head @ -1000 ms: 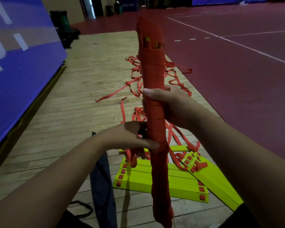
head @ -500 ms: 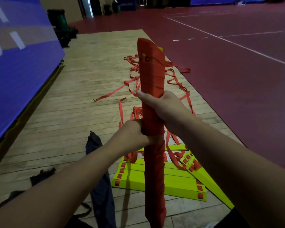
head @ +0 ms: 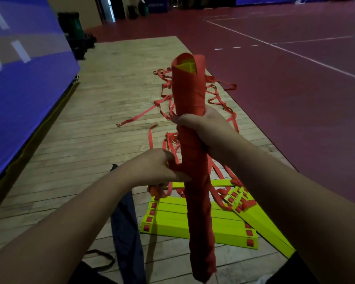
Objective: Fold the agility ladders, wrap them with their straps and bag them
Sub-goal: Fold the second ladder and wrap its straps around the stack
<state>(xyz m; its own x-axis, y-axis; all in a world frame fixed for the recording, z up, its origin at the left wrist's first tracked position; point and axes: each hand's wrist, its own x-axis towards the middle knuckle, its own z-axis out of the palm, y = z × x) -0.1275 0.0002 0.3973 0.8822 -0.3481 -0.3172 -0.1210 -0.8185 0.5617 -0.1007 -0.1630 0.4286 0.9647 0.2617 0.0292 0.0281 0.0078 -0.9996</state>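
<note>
- Red strap covered the ladder bundle point(head: 196, 160), which stood nearly upright before me, lower end nearest.
- My left hand point(head: 154, 167) pinched the strap tail point(head: 173, 163) at the bundle's left side, below my right hand point(head: 203, 128), which was clenched round the bundle.
- On the floor beyond lay a dark bag point(head: 125, 222), nearer my left hand, then a folded yellow ladder point(head: 172, 220) and loose straps point(head: 219, 99).
- No writing was readable anywhere.

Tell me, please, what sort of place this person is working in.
Most likely an indoor sports hall: a red court floor marked with white lines, a wooden floor strip beside it, and yellow agility ladder rungs lying on the wood.
</note>
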